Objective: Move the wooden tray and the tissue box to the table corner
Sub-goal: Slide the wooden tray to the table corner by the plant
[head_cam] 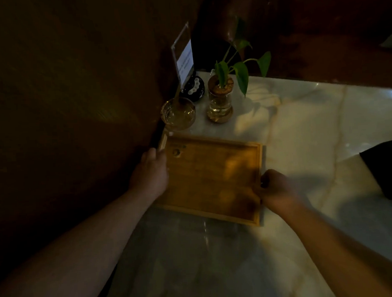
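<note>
An empty wooden tray (212,176) lies flat on the pale marble table (302,125), close to the dark wall on the left. My left hand (150,172) grips the tray's left rim. My right hand (275,189) holds its right rim near the front corner. A dark object (387,169) at the right edge is cut off by the frame; I cannot tell whether it is the tissue box.
Behind the tray stand a round glass (178,114) holding liquid, a glass jar with a green plant (221,102), a clear sign holder (183,59) and a small dark round item (194,89). The dark wall (76,108) runs along the table's left side.
</note>
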